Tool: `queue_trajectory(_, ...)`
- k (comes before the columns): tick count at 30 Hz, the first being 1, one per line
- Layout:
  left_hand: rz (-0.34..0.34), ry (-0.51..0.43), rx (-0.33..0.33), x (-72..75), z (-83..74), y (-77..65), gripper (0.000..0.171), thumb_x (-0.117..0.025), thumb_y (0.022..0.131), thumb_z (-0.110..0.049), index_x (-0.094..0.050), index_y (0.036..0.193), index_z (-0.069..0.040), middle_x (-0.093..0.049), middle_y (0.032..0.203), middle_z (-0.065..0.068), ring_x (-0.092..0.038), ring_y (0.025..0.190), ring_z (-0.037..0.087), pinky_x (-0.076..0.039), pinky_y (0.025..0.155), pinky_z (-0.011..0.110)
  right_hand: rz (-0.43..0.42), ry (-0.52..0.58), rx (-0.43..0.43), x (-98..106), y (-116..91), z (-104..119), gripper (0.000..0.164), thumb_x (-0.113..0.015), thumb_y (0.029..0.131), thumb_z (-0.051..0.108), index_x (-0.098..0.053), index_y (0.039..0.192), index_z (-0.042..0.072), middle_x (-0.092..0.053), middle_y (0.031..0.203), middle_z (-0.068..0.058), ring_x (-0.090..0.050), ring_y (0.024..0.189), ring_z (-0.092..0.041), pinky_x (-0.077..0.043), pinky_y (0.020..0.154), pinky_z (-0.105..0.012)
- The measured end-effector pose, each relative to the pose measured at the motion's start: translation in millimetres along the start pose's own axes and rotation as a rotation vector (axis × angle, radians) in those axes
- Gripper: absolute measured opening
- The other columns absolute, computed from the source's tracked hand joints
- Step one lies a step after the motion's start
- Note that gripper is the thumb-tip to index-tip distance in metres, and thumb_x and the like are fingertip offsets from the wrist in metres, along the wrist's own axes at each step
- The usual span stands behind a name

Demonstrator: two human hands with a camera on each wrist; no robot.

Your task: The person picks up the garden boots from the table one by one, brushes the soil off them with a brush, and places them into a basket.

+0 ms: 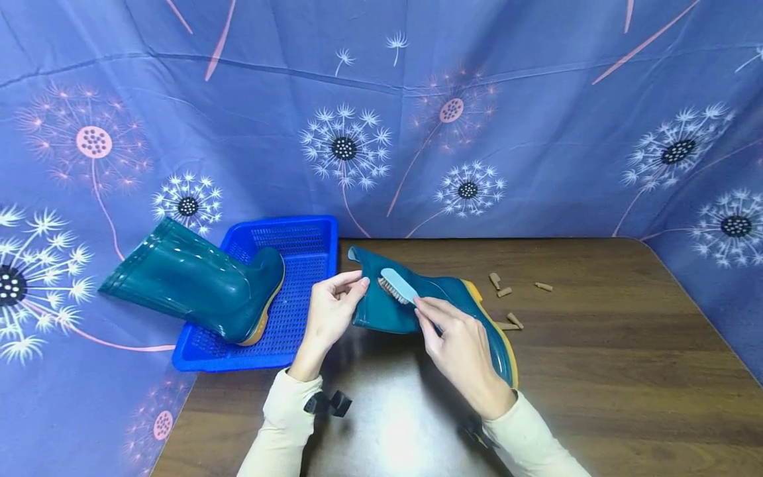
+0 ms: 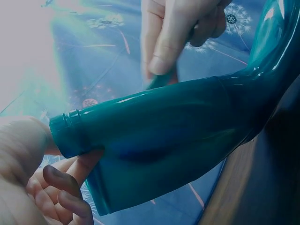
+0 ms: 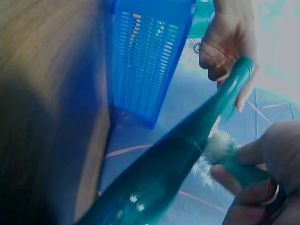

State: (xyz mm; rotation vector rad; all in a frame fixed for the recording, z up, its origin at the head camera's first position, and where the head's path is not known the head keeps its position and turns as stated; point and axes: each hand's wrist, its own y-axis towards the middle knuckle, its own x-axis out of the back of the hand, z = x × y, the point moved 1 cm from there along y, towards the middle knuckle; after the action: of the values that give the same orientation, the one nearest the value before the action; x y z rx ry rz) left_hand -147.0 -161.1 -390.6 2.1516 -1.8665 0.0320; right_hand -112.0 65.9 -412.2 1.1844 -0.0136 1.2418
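Note:
A dark green rubber boot [image 1: 444, 289] with a yellow sole lies over the table, its shaft pointing left. My left hand [image 1: 331, 310] pinches the rim of the shaft between thumb and fingers. In my right hand [image 1: 461, 344] is a scrub brush [image 1: 401, 285] with a light blue handle, its pale bristles against the upper side of the shaft. The left wrist view shows the boot's shaft [image 2: 159, 126] flattened near the opening, and most of the brush is hidden behind it. From the right wrist, the bristles [image 3: 219, 145] appear right at the shaft's surface.
On the left stands a blue plastic basket [image 1: 238, 363] with a second green boot [image 1: 197, 281] leaning in it, its shaft over the basket's left side. Several small tan cylinders [image 1: 505, 291] lie on the brown wooden table [image 1: 626, 371]. A blue dandelion-print cloth [image 1: 536, 132] hangs behind.

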Motion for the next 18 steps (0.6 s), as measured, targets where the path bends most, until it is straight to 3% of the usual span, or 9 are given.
queue_trajectory(4, -0.006, -0.006, -0.005, -1.0, 0.3, 0.3, 0.028, -0.076, 0.098, -0.011, -0.077, 0.120, 0.006, -0.078, 0.096, 0.025, -0.058, 0.066, 0.001, -0.043, 0.058, 0.017, -0.025, -0.019, -0.023, 1.1, 0.8, -1.6, 0.025, -0.084, 0.092, 0.011, -0.084, 0.117, 0.011, -0.082, 0.115, -0.009, -0.081, 0.096, -0.028, -0.061, 0.061, -0.037)
queue_trajectory(9, -0.008, -0.024, -0.002, -2.4, -1.0, 0.7, 0.028, -0.076, 0.098, -0.010, -0.077, 0.120, 0.007, -0.078, 0.095, 0.024, -0.057, 0.065, 0.001, -0.044, 0.058, 0.017, -0.031, 0.020, 0.030, 0.4, 1.5, 0.0, 0.027, -0.083, 0.093, 0.012, -0.082, 0.120, 0.010, -0.081, 0.117, -0.008, -0.080, 0.100, -0.027, -0.064, 0.070, -0.039)
queue_trajectory(14, 0.005, -0.021, 0.002, -4.5, 0.5, 0.6, 0.028, -0.076, 0.098, -0.009, -0.076, 0.120, 0.007, -0.078, 0.095, 0.025, -0.057, 0.065, 0.000, -0.043, 0.057, 0.017, -0.001, -0.043, -0.002, 1.0, -0.6, -1.8, 0.025, -0.083, 0.093, 0.012, -0.083, 0.118, 0.010, -0.082, 0.114, -0.009, -0.081, 0.093, -0.029, -0.061, 0.060, -0.037)
queue_trajectory(18, -0.001, -0.021, -0.004, -3.6, -0.1, 0.0, 0.028, -0.076, 0.098, -0.009, -0.077, 0.120, 0.007, -0.078, 0.095, 0.025, -0.057, 0.065, 0.001, -0.044, 0.058, 0.017, -0.035, -0.047, -0.006, 1.0, 0.8, -1.3, 0.025, -0.083, 0.093, 0.012, -0.083, 0.118, 0.010, -0.081, 0.115, -0.009, -0.081, 0.095, -0.029, -0.061, 0.060, -0.037)
